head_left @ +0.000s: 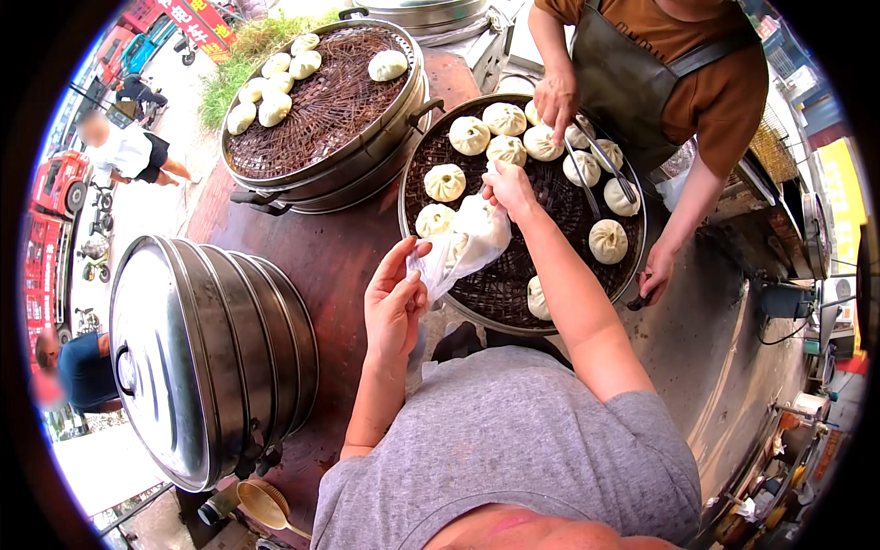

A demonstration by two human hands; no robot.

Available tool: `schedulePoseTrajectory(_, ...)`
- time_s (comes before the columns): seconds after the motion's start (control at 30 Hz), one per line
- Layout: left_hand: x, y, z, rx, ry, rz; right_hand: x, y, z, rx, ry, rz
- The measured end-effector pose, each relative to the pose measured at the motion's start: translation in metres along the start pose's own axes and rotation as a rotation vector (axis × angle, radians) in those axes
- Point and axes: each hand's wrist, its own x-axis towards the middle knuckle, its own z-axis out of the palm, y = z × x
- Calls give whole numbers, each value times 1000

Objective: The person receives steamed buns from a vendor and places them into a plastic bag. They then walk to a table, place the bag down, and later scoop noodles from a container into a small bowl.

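Pinching plastic bag [478, 236] by upper edge with right hand [511, 192]; curling left hand [394, 298] at opposite edge, exact grip unclear. Hanging between both hands, over steamer tray [506, 295]. Probably light, slippery film with soft, squashable contents; best held by rim.

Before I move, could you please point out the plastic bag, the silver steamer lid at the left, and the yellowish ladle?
Plastic bag [469, 240]: head view, the middle of its filled body.
Silver steamer lid [165, 353]: head view, its shiny outer face.
Yellowish ladle [262, 506]: head view, its bowl.
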Motion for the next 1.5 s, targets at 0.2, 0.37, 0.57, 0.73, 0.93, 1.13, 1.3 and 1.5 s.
schedulePoseTrajectory(0.2,0,-1,-1,-2,-5,1,-4,-2,1,28,13,-12)
schedulePoseTrajectory(0.37,0,-3,-5,-5,-6,3,-4,1,-2,61,-10,-25)
schedulePoseTrajectory(0.57,2,4,-2,-77,42,4,-41,16,-47,558,-104,5)
schedulePoseTrajectory(0.73,12,9,4,-62,-64,51,-95,16,-64,717,-27,43)
schedulePoseTrajectory(0.93,25,12,13,-65,-149,50,-100,3,-81,678,-11,-135)
schedulePoseTrajectory(1.13,21,8,-1,-76,-90,54,-132,-5,-71,612,20,-183)
schedulePoseTrajectory(1.3,14,5,-8,-84,-33,41,-147,-14,-70,513,7,-263)
schedulePoseTrajectory(1.5,12,-1,-9,-136,-131,52,-153,-22,-71,715,-13,-235)
